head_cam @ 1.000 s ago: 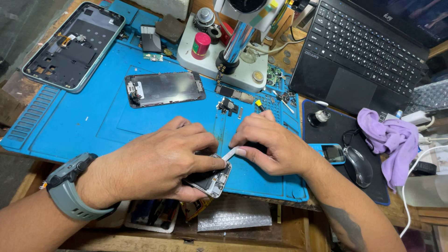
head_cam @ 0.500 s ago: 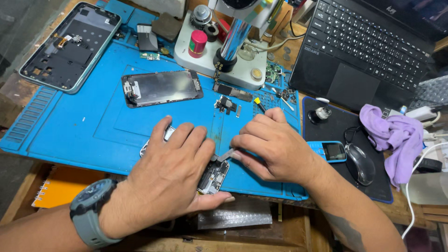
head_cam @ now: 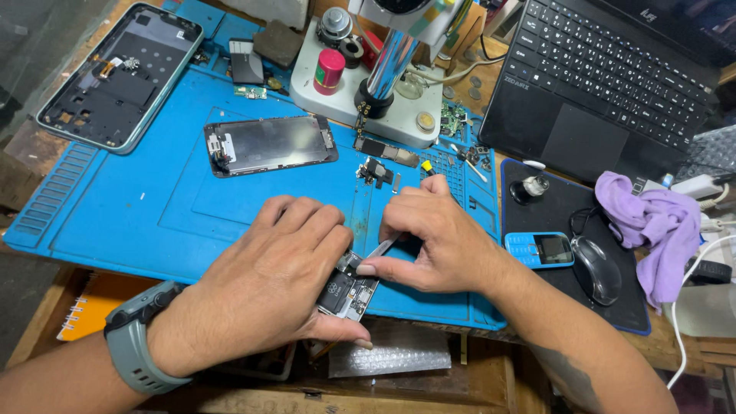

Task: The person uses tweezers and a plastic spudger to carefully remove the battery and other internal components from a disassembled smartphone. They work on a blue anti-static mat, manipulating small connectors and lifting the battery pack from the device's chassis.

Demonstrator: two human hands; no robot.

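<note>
My left hand (head_cam: 272, 287) lies over an opened phone body (head_cam: 346, 291) at the front edge of the blue work mat (head_cam: 138, 215) and grips it, thumb under its lower edge. A grey watch sits on that wrist. My right hand (head_cam: 433, 241) pinches metal tweezers (head_cam: 381, 248) whose tip points down-left into the phone's exposed inner parts. Most of the phone is hidden under my left hand.
A detached phone screen (head_cam: 268, 144) and a tablet-sized back shell (head_cam: 119, 75) lie on the mat. A microscope stand (head_cam: 383, 77) stands behind, small parts (head_cam: 379, 170) before it. To the right: laptop (head_cam: 606, 84), blue keypad phone (head_cam: 539, 249), mouse (head_cam: 596, 268), purple cloth (head_cam: 652, 222).
The view has shifted down and left. My left hand has slid further over the phone. My right hand has brought the tweezers' tip onto the phone's inner parts.
</note>
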